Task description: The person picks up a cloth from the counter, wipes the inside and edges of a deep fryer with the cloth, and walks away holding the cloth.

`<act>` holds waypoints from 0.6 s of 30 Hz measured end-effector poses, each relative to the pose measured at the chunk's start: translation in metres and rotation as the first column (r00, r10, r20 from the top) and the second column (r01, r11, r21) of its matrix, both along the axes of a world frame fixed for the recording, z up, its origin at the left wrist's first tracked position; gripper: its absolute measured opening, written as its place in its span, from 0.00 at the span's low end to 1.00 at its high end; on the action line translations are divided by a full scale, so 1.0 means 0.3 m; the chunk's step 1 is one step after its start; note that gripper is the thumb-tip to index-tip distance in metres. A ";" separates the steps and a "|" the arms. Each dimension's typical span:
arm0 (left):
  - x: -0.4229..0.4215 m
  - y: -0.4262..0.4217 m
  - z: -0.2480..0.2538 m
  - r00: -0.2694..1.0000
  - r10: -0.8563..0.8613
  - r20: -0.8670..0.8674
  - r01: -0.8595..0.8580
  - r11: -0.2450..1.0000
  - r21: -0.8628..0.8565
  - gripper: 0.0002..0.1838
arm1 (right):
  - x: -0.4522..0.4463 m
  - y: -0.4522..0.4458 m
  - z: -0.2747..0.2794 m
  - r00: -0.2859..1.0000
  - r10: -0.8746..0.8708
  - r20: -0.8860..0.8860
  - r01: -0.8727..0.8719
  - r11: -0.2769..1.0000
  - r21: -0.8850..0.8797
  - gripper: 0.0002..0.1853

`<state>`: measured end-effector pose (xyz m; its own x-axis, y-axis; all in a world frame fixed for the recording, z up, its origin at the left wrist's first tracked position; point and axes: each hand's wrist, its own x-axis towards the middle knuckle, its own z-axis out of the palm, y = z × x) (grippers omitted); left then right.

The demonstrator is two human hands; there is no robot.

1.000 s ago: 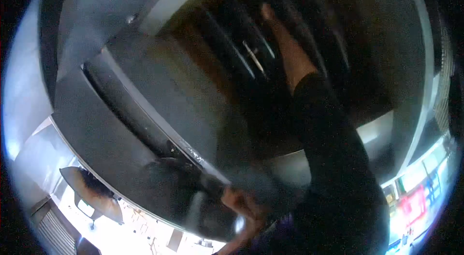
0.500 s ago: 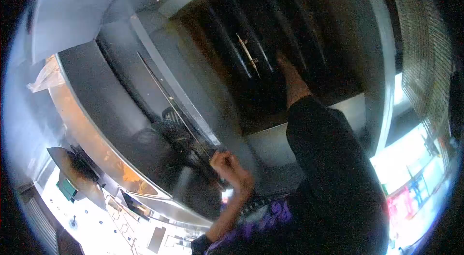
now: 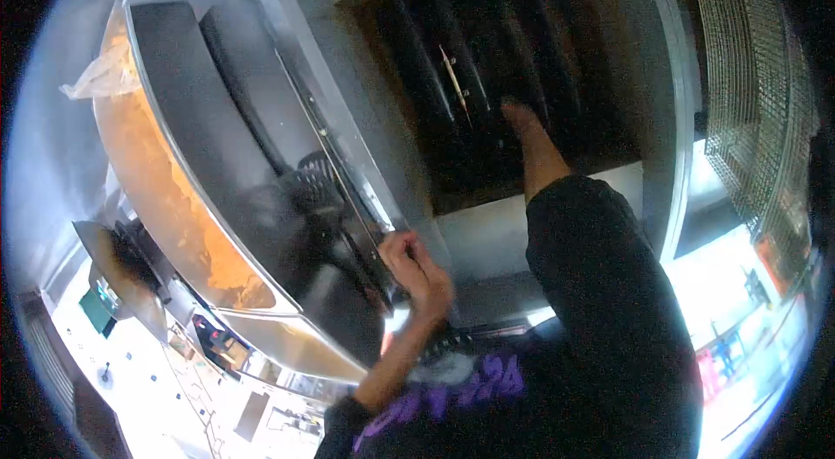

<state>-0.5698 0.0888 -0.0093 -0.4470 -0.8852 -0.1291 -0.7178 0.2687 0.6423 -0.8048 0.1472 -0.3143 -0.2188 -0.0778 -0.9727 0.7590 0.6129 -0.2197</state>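
A deep, dark metal basin point(image 3: 537, 194) with ridges along its bottom fills the upper middle. My right hand point(image 3: 522, 118) reaches into it, blurred and dim, so what its fingers do is hidden. Left of that hand, a thin light-coloured rod point(image 3: 455, 83) lies along a ridge. My left hand point(image 3: 416, 269) is closed at the basin's left side, beside a long metal strip point(image 3: 335, 150); whatever its curled fingers hold cannot be made out.
Wire mesh baskets point(image 3: 748, 85) hang at the right. At the left stand a dark metal panel point(image 3: 204, 111), an orange-reflecting curved metal surface point(image 3: 174, 189) and clear plastic film point(image 3: 109, 72). A black ribbed part point(image 3: 317, 181) sits near my left hand.
The view has shifted, bringing more of the mesh baskets and left metal surface into sight. My right hand sits lower in the basin than a second ago. My left hand stays closed.
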 end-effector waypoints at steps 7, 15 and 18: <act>-0.007 -0.008 -0.002 0.997 0.014 -0.076 -0.014 1.000 -0.001 0.08 | -0.047 -0.028 0.102 0.916 0.327 0.234 -0.346 0.937 0.046 0.38; 0.004 -0.022 -0.020 0.997 -0.026 -0.073 0.024 0.999 -0.029 0.09 | -0.079 -0.105 -0.063 0.926 0.355 0.125 -0.353 0.935 -0.039 0.39; 0.019 -0.016 -0.027 0.998 -0.025 -0.064 0.021 0.998 -0.060 0.09 | -0.064 -0.102 -0.083 0.927 0.345 0.149 -0.342 0.938 -0.047 0.39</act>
<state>-0.5642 0.0840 -0.0173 -0.4731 -0.8798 -0.0467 -0.6683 0.3238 0.6697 -0.8238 0.1165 -0.3393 -0.0246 -0.1417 -0.9896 0.5277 0.8389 -0.1332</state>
